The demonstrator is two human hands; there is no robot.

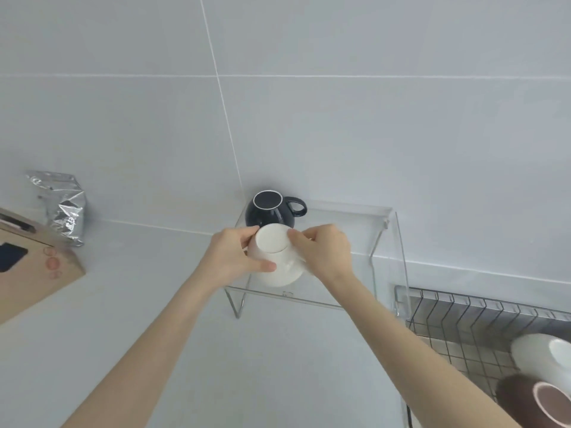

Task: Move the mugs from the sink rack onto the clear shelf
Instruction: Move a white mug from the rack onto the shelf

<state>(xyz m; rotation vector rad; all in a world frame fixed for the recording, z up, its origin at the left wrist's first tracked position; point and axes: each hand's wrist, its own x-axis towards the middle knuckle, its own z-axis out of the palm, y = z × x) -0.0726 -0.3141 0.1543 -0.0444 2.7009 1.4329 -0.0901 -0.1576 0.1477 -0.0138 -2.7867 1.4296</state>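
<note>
A white mug (276,256) sits upside down at the middle of the frame, over the front left part of the clear shelf (340,217); I cannot tell whether it rests on the shelf yet. The left hand (238,257) and the right hand (324,251) each have their grip closed on its sides. Just behind it, close or touching, stands a dark mug (272,211), also upside down. Setting the white mug down too far back could knock the dark one; letting go early could tip it off the front edge onto the bench (278,366). At lower right, a white mug (547,356) and a brown mug (531,400) wait in the sink rack (463,319).
</note>
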